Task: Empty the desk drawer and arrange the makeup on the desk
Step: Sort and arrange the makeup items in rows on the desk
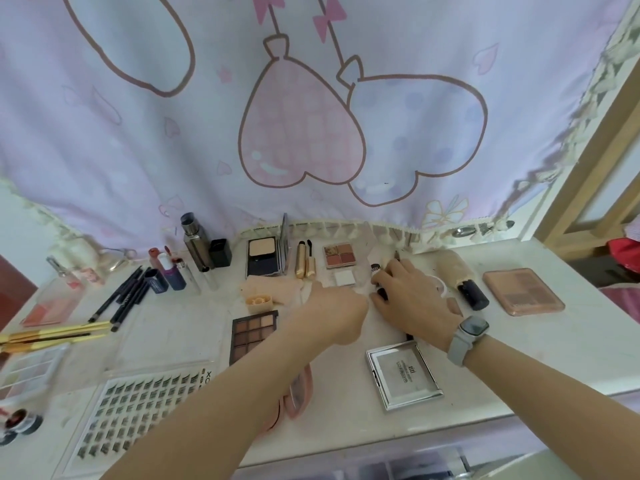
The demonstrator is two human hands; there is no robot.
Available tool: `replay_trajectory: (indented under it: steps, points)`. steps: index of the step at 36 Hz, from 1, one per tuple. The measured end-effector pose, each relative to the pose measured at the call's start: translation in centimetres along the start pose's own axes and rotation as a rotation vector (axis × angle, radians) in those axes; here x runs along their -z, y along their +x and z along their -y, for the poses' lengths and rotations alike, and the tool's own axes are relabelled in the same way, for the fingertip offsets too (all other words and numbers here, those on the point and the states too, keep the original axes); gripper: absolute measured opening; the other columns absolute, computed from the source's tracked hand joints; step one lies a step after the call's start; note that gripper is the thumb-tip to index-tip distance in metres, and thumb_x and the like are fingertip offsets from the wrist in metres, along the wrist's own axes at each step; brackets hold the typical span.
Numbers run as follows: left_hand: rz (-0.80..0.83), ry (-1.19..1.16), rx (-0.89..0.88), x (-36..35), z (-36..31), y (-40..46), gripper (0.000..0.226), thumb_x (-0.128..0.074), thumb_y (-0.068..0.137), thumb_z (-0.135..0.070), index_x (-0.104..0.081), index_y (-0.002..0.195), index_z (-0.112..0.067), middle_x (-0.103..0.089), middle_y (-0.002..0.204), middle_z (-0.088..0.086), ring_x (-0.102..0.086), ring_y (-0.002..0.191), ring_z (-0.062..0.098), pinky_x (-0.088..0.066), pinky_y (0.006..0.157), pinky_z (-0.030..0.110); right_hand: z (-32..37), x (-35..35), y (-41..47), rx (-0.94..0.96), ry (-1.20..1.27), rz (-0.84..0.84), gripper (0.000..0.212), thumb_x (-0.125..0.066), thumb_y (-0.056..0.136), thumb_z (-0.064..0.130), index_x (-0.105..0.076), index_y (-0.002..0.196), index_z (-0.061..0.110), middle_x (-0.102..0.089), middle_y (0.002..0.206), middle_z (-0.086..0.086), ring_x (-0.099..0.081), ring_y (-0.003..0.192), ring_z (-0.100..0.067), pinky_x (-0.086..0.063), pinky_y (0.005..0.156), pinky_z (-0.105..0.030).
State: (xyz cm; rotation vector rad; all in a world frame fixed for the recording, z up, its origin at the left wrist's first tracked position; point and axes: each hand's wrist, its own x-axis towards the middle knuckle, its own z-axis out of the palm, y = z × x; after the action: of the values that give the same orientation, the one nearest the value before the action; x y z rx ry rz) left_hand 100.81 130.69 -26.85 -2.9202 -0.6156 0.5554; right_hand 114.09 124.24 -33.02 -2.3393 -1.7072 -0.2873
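Observation:
Makeup lies spread over the white desk (346, 420). My left hand (334, 311) reaches to the desk's middle, its fingers curled down onto the edge of a clear plastic case (346, 279) with a white pad inside. Right beside it, my right hand (414, 296), a grey watch on its wrist, grips a short dark-tipped stick (375, 270). Just behind the hands sit a small four-colour eyeshadow (341, 255), two gold tubes (304, 263) and an open powder compact (266, 258). A brown eyeshadow palette (254, 336) lies under my left forearm. The drawer (415, 462) shows at the bottom edge.
A silver compact (403, 374) lies near the front edge, a pink palette (523, 291) and a fluffy brush (460, 275) at right. Lash tray (138, 410), pencils (121, 296), gold brushes (52, 336) and lipsticks (169, 271) fill the left. A curtain (311, 116) hangs behind.

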Motion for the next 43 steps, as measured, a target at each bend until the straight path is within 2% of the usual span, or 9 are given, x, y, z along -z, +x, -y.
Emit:
replay_trajectory:
  steps: [11, 16, 18, 22, 25, 28, 32, 39, 43]
  points:
    - [0.142, -0.014, 0.015, -1.5, -0.3, 0.6, 0.032, -0.04, 0.093, -0.015, -0.05, 0.124, -0.013, -0.052, 0.122, 0.009, -0.051, 0.11, 0.03, -0.032, 0.089, 0.043, 0.5, 0.9, -1.5, 0.092, -0.126, 0.105, 0.035, -0.045, 0.09, 0.043, -0.051, 0.116, 0.021, -0.057, 0.106, -0.004, -0.048, 0.102, -0.024, -0.037, 0.071, -0.033]
    - [0.098, -0.038, 0.007, -1.7, -0.5, 0.0, 0.03, -0.038, 0.096, -0.02, -0.053, 0.12, -0.01, -0.051, 0.119, 0.009, -0.051, 0.11, 0.031, -0.029, 0.095, 0.047, 0.5, 1.6, -1.6, 0.062, -0.149, 0.068, 0.025, -0.042, 0.09, 0.033, -0.049, 0.111, 0.022, -0.06, 0.098, -0.001, -0.052, 0.093, -0.023, -0.022, 0.054, -0.029]
    - [0.07, -0.044, 0.002, -1.7, -0.5, -0.3, 0.03, -0.037, 0.097, -0.021, -0.053, 0.12, -0.01, -0.051, 0.119, 0.009, -0.051, 0.112, 0.031, -0.027, 0.099, 0.049, 0.5, 1.8, -1.8, 0.027, -0.13, 0.034, 0.025, -0.041, 0.089, 0.031, -0.05, 0.111, 0.023, -0.06, 0.095, 0.0, -0.052, 0.091, -0.023, -0.028, 0.056, -0.029]
    - [-0.073, -0.074, 0.011, -1.3, -0.3, -1.0, 0.034, -0.036, 0.098, -0.027, -0.052, 0.123, -0.011, -0.052, 0.123, 0.009, -0.05, 0.115, 0.03, -0.026, 0.103, 0.046, 0.1, 3.5, -2.0, -0.052, 0.031, -0.143, 0.018, -0.045, 0.088, 0.029, -0.055, 0.099, 0.02, -0.059, 0.083, 0.001, -0.054, 0.081, -0.02, -0.036, 0.056, -0.029]
    - [-0.274, -0.124, 0.043, -0.9, 0.1, -1.7, 0.036, -0.036, 0.099, -0.031, -0.053, 0.122, -0.012, -0.054, 0.123, 0.007, -0.052, 0.11, 0.028, -0.037, 0.088, 0.038, 0.0, 5.7, -1.9, -0.137, 0.242, -0.276, 0.007, -0.053, 0.085, 0.022, -0.059, 0.084, 0.018, -0.058, 0.063, 0.006, -0.05, 0.056, -0.01, -0.035, 0.053, -0.025]
    - [-0.503, -0.358, 0.105, -0.8, 0.4, -2.8, 0.038, -0.037, 0.098, -0.038, -0.045, 0.129, -0.016, -0.051, 0.128, 0.002, -0.053, 0.109, 0.023, -0.039, 0.079, 0.032, 0.6, 7.7, -1.8, -0.302, 0.656, -0.229, 0.009, -0.052, 0.088, 0.018, -0.055, 0.079, 0.02, -0.052, 0.056, 0.01, -0.049, 0.049, 0.001, -0.036, 0.051, -0.01]
    - [-0.682, -0.608, 0.064, -0.8, 0.4, -4.7, 0.05, -0.041, 0.095, -0.047, -0.032, 0.138, -0.023, -0.046, 0.132, -0.006, -0.052, 0.11, 0.013, -0.043, 0.081, 0.029, 2.4, 9.5, -2.2, -0.342, 0.913, -0.163, 0.021, -0.051, 0.091, 0.028, -0.06, 0.074, 0.021, -0.06, 0.052, 0.01, -0.047, 0.044, 0.003, -0.036, 0.05, -0.011]
    - [-0.796, -0.546, 0.107, -1.0, 0.6, -7.4, 0.037, -0.034, 0.098, -0.041, -0.044, 0.127, -0.019, -0.055, 0.113, -0.002, -0.055, 0.09, 0.017, -0.036, 0.066, 0.026, 7.5, 10.6, -2.5, -0.236, 1.173, -0.082, 0.039, -0.053, 0.092, 0.027, -0.054, 0.054, 0.023, -0.049, 0.042, 0.008, -0.036, 0.038, -0.002, -0.031, 0.042, -0.011]
    - [-0.776, -0.567, 0.106, -1.4, 1.4, -9.3, 0.034, -0.032, 0.098, -0.041, -0.046, 0.114, -0.014, -0.05, 0.078, -0.006, -0.049, 0.066, 0.017, -0.03, 0.057, 0.029, 9.2, 10.8, -2.7, -0.09, 1.066, -0.137, 0.03, -0.051, 0.094, 0.02, -0.053, 0.065, 0.023, -0.046, 0.052, 0.008, -0.039, 0.045, 0.0, -0.033, 0.048, -0.01]
